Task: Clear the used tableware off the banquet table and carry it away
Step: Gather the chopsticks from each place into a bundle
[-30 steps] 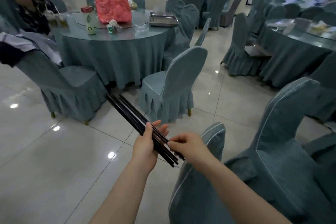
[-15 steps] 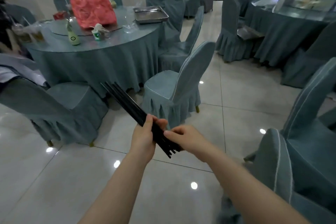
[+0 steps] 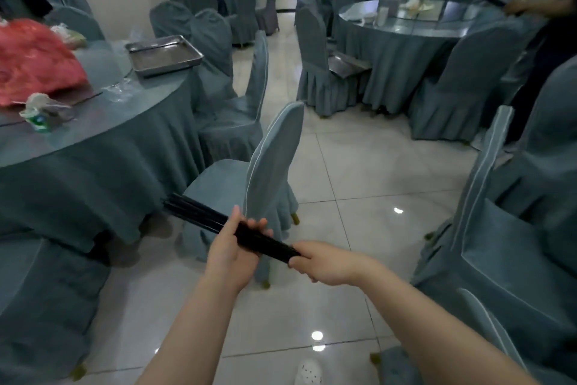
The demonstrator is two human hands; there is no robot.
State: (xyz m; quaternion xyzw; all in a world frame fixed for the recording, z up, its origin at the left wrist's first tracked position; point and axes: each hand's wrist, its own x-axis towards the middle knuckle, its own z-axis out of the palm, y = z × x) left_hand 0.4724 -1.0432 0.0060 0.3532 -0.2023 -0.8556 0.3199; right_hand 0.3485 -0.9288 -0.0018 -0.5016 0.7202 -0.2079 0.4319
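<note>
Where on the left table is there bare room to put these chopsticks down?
Both hands, left hand and right hand, grip the chopsticks. On the table, the near rim is bare between the cup and the tray. The tray itself looks empty. It is crowded on the left around the red bag.

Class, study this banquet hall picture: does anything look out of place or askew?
Yes. A metal tray on the left table juts past the table's edge. Another tray lies on a chair seat, not a table. The chopsticks in the left hand and right hand fan out unevenly at their far ends.
</note>
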